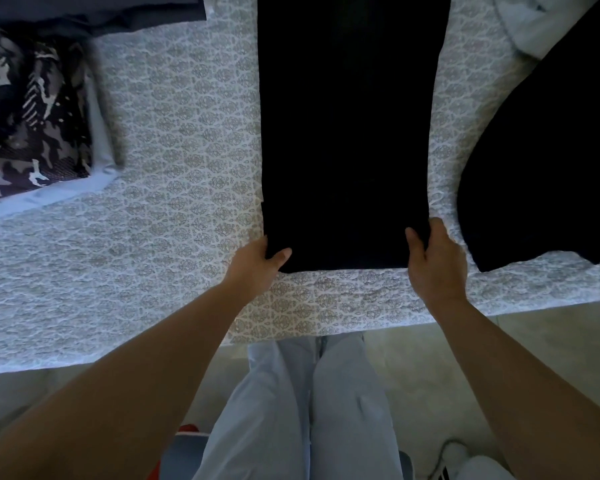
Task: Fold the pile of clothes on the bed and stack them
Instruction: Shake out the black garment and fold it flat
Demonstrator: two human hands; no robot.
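Observation:
A long black garment lies flat in a narrow strip down the middle of the patterned bedspread. My left hand pinches its near left corner, thumb on top of the cloth. My right hand grips the near right corner, thumb on the fabric and fingers at its edge. At the far left a folded camouflage piece sits on a pale blue folded item. A second black garment lies loose at the right.
A dark folded cloth lies at the top left and a white garment at the top right. The bed's near edge runs just in front of my legs. White shoes and a red-and-blue object are on the floor.

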